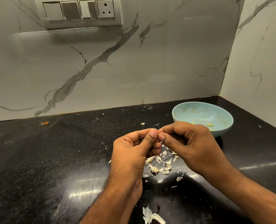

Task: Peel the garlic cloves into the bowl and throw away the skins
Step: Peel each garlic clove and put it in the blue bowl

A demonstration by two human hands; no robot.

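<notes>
Garlic clove (161, 142) (mostly hidden) pinched between curled fingertips of left hand (134, 147) and right hand (190, 143), above skins (160, 165) on the black desk (53, 159); blue bowl (223, 117) near the right hand.

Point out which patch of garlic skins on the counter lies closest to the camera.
The big white skin scrap at the bottom edge, between the forearms. The main skin pile lies farther back, under the hands.
</notes>
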